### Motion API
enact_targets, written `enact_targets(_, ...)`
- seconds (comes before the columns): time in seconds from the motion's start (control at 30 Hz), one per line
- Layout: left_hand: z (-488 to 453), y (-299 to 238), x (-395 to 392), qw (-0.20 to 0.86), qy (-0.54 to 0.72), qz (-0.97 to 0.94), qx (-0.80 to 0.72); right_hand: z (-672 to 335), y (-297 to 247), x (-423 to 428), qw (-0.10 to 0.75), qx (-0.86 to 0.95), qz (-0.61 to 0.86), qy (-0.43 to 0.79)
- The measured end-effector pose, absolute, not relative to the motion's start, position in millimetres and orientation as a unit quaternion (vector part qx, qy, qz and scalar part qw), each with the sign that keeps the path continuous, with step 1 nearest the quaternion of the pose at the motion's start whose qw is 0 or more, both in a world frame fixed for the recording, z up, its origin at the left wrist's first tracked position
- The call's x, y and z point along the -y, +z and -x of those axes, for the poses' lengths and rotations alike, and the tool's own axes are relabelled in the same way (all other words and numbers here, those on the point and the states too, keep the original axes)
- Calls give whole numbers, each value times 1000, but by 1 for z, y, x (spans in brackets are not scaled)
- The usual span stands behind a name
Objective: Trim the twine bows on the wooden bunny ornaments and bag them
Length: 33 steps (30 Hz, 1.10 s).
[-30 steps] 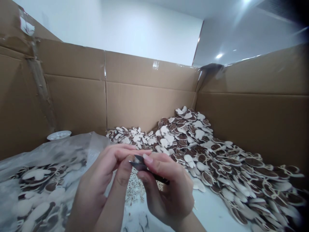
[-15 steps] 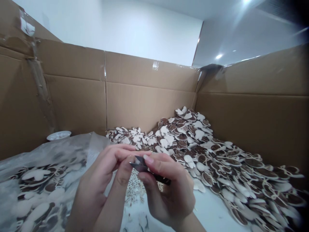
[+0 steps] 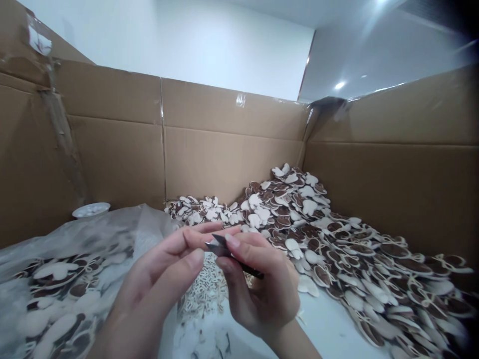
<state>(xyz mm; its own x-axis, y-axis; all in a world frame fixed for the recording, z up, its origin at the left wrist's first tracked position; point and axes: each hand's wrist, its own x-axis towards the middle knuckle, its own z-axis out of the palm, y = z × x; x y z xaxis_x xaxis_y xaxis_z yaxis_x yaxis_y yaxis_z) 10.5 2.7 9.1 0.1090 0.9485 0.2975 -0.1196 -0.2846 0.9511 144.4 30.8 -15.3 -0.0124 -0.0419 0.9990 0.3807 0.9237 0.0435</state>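
My right hand [image 3: 265,286] grips a small pair of dark thread snips [image 3: 220,248] between thumb and fingers. The two pointed blades stand apart and point left, towards my other hand. Close to the tips, my left hand [image 3: 160,271] is open, its fingers stretched out and its thumb apart from them. I see nothing between those fingers. Below and behind both hands lies a heap of tiny pale pieces [image 3: 204,286] on a white surface [image 3: 329,319]. Past the hands rises a large pile of flat brown-and-white shaped pieces [image 3: 284,212], several with cream cord bows.
Cardboard walls [image 3: 232,154] enclose the work surface at the back and both sides. On the left, a clear plastic bag [image 3: 144,224] covers or holds more brown-and-white pieces. A small white dish [image 3: 91,210] with white contents stands behind it.
My left thumb has come away from the fingers and moved down, leaving the hand open. The snips stay in my right hand, their tips slightly raised.
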Motion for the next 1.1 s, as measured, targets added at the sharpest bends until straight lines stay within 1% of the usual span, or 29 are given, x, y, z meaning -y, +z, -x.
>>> enact_targets(0.07,-11,8,-4,489,554,-576,-349,-144,-15,-30,697,690,122,-154)
enact_targets(0.23,-17,9,-3,482,569,-566,-352,-145,-14,-29,704,681,117,-162)
enact_targets(0.53,-23,13,1,520,575,-541,-327,-145,-13,-27,703,681,118,-168)
enact_targets(0.73,-30,12,6,485,608,-536,-330,-144,-14,-27,704,681,110,-172)
enact_targets(0.93,-29,14,3,536,591,-496,-342,-145,-14,-27,704,680,121,-166)
enact_targets(1.1,-27,14,0,524,592,-502,-351,-147,-13,-28,699,691,118,-141)
